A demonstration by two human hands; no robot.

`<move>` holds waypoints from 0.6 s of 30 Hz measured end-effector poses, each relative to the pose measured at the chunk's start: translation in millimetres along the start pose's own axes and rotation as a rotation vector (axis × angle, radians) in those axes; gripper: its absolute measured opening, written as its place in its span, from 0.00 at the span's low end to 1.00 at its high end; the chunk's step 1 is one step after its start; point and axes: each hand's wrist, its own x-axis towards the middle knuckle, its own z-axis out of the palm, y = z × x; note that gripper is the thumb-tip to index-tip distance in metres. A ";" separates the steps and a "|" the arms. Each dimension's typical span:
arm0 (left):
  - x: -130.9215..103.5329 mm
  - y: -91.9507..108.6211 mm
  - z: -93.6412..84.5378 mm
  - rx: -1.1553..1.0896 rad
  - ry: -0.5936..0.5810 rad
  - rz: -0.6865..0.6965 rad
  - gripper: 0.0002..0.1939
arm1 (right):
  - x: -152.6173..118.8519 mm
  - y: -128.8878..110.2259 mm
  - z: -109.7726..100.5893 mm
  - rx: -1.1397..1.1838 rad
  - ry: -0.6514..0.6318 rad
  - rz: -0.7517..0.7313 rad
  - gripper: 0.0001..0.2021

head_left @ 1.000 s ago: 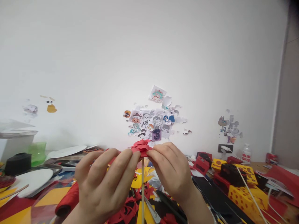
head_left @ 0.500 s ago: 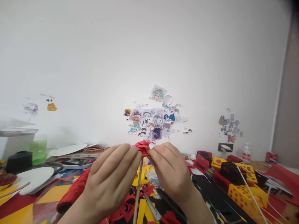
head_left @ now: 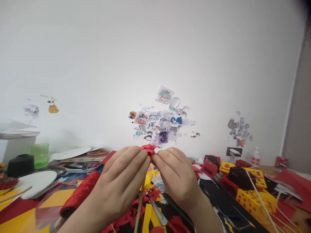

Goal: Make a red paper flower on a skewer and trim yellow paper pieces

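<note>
A small red paper flower-like piece (head_left: 149,149) tops a thin wooden stick (head_left: 139,210) in the middle of the view. My left hand (head_left: 123,179) pinches its left side, fingers pressed together, and covers part of the stick's upper end. From the other side my right hand (head_left: 178,176) has its closed fingertips on the red piece's right edge. Below the hands lie scissors (head_left: 159,213) with pale blades among red paper scraps (head_left: 126,218) and yellow paper strips (head_left: 147,218).
A red roll (head_left: 81,192) lies beside my left forearm. Right of my right hand are a black phone-like slab (head_left: 216,197), yellow spotted boxes (head_left: 255,202) and a bottle (head_left: 256,157). White plates (head_left: 39,183) stand left; stickers (head_left: 163,124) cover part of the wall.
My left hand has shifted slightly right and up, closer to my right hand. The stick's lower end has swung a little left, and less of the red piece shows.
</note>
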 end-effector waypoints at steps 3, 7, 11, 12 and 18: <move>4.6 3.6 1.5 0.026 0.007 -0.023 0.11 | -0.4 6.6 -0.7 0.001 -0.027 -0.025 0.08; 7.4 12.0 7.3 0.164 0.067 -0.263 0.19 | -7.0 16.9 2.9 -0.042 -0.018 0.044 0.08; 1.0 21.5 22.6 -0.102 0.039 -0.801 0.27 | -12.1 21.2 8.2 -0.042 0.032 0.133 0.10; 0.1 24.4 26.5 -0.248 -0.026 -0.939 0.27 | -12.3 21.4 9.1 -0.036 0.045 0.152 0.10; 14.8 42.9 29.5 -1.187 -0.426 -1.505 0.28 | -12.8 22.4 9.9 0.002 0.052 0.191 0.10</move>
